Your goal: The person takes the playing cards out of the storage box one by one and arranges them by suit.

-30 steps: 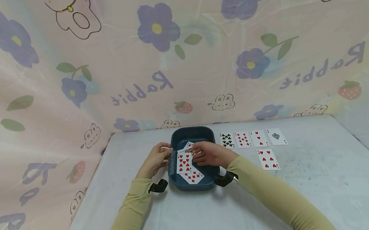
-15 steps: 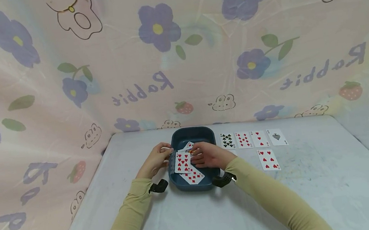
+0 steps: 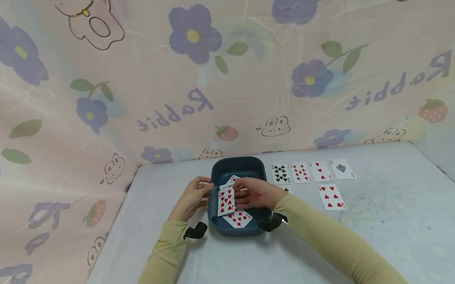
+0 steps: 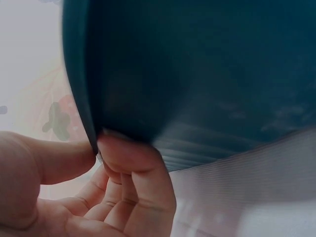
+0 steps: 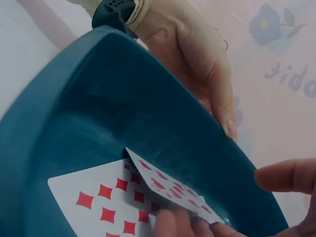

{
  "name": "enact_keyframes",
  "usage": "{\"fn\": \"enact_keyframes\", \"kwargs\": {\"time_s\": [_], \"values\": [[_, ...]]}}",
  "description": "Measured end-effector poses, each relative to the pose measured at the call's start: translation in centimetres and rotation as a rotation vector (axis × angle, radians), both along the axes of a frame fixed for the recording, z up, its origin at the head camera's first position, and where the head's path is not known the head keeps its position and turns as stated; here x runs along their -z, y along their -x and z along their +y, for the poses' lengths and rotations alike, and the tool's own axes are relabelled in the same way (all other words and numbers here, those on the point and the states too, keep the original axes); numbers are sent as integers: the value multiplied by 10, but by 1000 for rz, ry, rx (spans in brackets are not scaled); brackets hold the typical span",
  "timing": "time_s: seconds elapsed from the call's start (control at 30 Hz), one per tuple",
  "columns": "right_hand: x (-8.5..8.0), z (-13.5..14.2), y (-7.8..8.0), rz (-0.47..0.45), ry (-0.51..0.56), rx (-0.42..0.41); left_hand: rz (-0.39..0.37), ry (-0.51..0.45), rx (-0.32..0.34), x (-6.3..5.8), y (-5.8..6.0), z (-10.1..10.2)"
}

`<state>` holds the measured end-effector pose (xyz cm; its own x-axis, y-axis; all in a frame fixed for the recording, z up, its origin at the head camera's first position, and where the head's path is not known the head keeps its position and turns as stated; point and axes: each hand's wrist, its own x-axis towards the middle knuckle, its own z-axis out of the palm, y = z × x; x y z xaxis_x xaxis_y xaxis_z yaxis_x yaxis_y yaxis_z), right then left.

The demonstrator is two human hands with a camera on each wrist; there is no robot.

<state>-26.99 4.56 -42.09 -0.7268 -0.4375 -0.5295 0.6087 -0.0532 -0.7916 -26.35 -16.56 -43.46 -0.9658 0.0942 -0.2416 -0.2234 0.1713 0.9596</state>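
Observation:
A dark blue plastic basin (image 3: 245, 229) holds several playing cards. My left hand (image 3: 193, 198) pinches its left rim between thumb and fingers (image 4: 133, 153). Inside the basin, my right hand (image 3: 258, 192) has its fingertips at the edge of a tilted hearts card (image 3: 225, 201), while its thumb (image 5: 289, 175) stays apart from the card. Below that card lies a diamonds card (image 5: 106, 205), partly covered. Another card (image 3: 232, 179) shows behind the right fingers, its face mostly hidden.
Right of the basin a row of cards lies face up: clubs (image 3: 280, 174), diamonds (image 3: 300, 172), hearts (image 3: 320, 171) and an ace of spades (image 3: 341, 169). A six of hearts (image 3: 331, 196) lies in front. The right hand partly hides a black-suited card (image 3: 287, 190).
The hearts card in the basin has shifted slightly and tilts more. My right hand has moved a little left, uncovering part of a card on the table. The left hand has stayed put.

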Motion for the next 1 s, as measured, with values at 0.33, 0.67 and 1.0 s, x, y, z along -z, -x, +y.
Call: {"fn": "enact_keyframes", "kwargs": {"time_s": [0.33, 0.67, 1.0], "values": [[3, -13, 1, -10, -47, -85, 5, -12, 13, 0, 0, 0], [6, -24, 1, -9, -148, -83, -7, -13, 13, 1, 0, 0], [-5, -18, -2, 19, -77, -60, -22, 32, -11, 4, 3, 0]]}}
